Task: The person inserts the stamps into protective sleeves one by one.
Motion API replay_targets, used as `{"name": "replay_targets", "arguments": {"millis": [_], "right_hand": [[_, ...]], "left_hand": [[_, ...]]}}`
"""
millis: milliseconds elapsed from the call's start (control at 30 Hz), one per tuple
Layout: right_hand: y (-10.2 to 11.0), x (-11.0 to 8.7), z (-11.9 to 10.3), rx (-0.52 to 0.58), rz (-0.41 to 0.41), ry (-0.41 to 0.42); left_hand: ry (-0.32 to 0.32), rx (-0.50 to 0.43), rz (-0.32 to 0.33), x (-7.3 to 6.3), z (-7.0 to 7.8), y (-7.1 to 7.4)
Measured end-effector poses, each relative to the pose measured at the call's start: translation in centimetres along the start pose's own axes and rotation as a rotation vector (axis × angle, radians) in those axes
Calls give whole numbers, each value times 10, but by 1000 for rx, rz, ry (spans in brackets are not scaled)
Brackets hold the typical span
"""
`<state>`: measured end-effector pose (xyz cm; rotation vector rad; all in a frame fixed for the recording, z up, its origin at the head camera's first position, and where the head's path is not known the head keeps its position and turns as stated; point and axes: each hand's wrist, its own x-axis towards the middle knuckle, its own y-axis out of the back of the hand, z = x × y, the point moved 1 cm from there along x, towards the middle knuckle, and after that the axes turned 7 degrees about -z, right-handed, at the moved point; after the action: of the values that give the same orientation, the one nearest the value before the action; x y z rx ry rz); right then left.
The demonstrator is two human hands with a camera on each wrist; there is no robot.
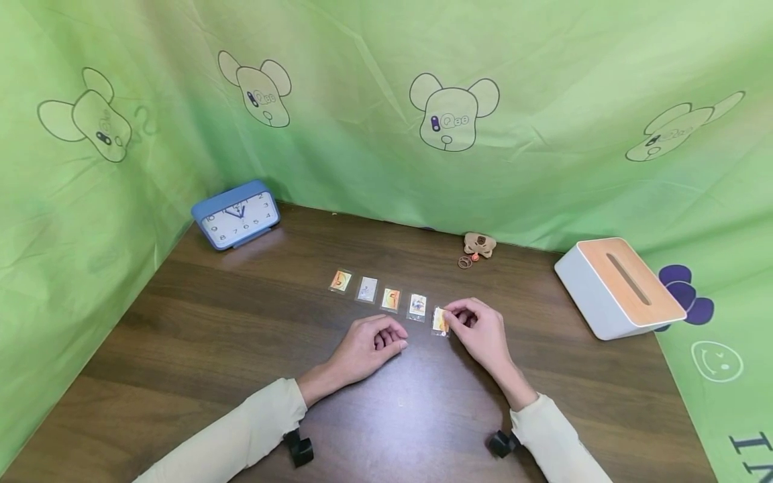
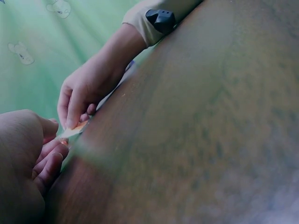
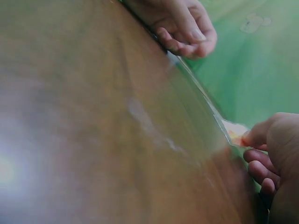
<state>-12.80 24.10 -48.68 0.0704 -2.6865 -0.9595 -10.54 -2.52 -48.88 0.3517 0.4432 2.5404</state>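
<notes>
Several small picture cards in clear sleeves lie in a slanting row on the wooden table [image 1: 199,376]. My right hand [image 1: 483,333] pinches the right-hand end card [image 1: 439,320] by its right edge, between thumb and forefinger. In the right wrist view, part of this card [image 3: 233,129] sticks out from the fingertips, its near edge tilted up. My left hand [image 1: 371,345] rests just in front of the row, fingers loosely curled around nothing. Closest to it are a blue-and-white card [image 1: 417,305] and an orange card [image 1: 390,299].
A blue clock [image 1: 237,213] stands at the back left. Behind the cards lies a brown bear-shaped trinket [image 1: 480,245] with a ring [image 1: 464,262]. A white tissue box [image 1: 586,295] with a wooden lid sits at the right. Green printed cloth [image 1: 362,121] hangs along the table's back edge.
</notes>
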Motion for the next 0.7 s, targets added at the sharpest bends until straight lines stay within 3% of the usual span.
{"name": "replay_targets", "arguments": {"millis": [133,400,700], "right_hand": [[-1,9,5,-76,5,46],[-1,20,9,-166,19,56],[1,19,9,-149,36,40]], "left_hand": [[4,3,1,0,-1,0],[4,13,2,-1,-2,0],[8,11,-3,0,-2,-1]]}}
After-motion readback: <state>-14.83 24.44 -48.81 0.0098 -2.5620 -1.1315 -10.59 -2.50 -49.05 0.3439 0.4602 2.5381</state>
